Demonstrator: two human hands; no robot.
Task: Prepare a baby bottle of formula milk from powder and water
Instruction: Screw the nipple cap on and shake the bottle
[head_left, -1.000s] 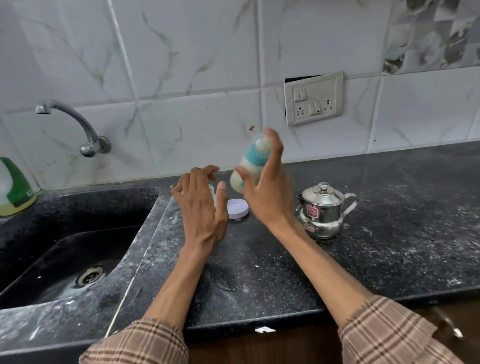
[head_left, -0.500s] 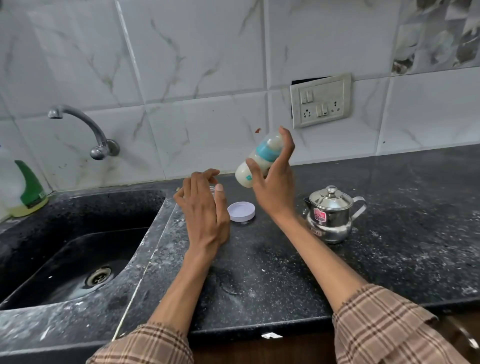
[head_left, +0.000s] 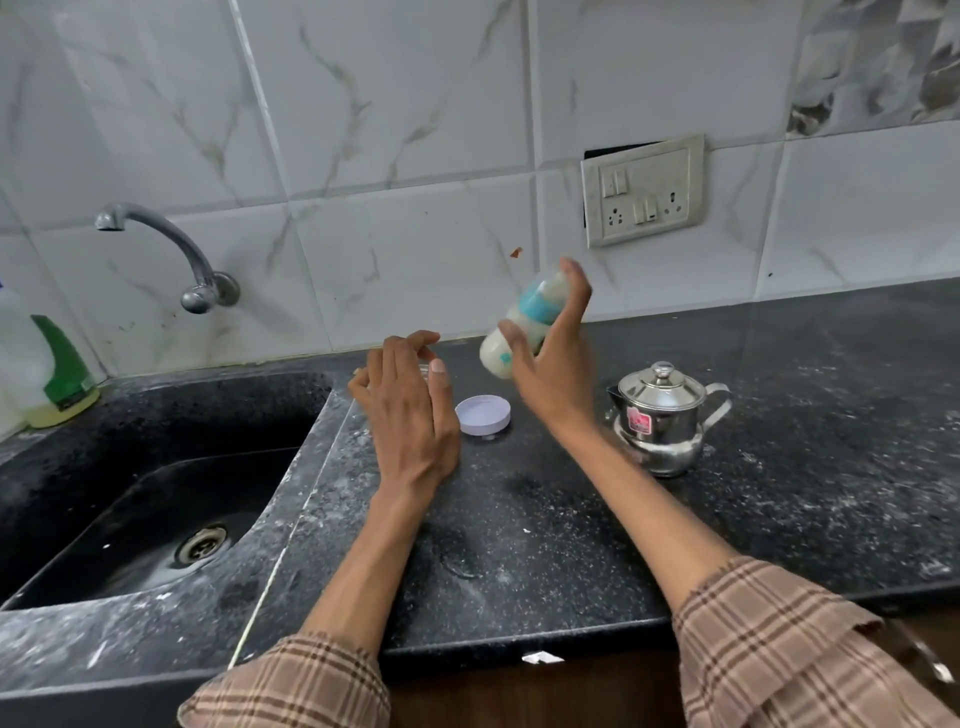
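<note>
My right hand (head_left: 550, 364) grips a baby bottle (head_left: 524, 322) with a teal collar and milky white contents, held tilted in the air above the black counter (head_left: 545, 519); the bottle is motion-blurred. My left hand (head_left: 410, 410) hovers with its fingers apart over a small jar, which it mostly hides; only a bit of the jar's rim shows. A white round lid (head_left: 484, 414) lies upside down on the counter between my hands. A small steel kettle (head_left: 665, 415) with a lid stands right of my right wrist.
A black sink (head_left: 156, 499) is set into the counter at the left, with a steel tap (head_left: 171, 249) on the tiled wall above. A green-capped bottle (head_left: 47, 369) stands at the far left. A switch and socket plate (head_left: 644, 189) is on the wall.
My right hand has moved the tilted bottle slightly up and down, staying blurred. My left hand has stayed over the jar. The camera view has shifted a little.
</note>
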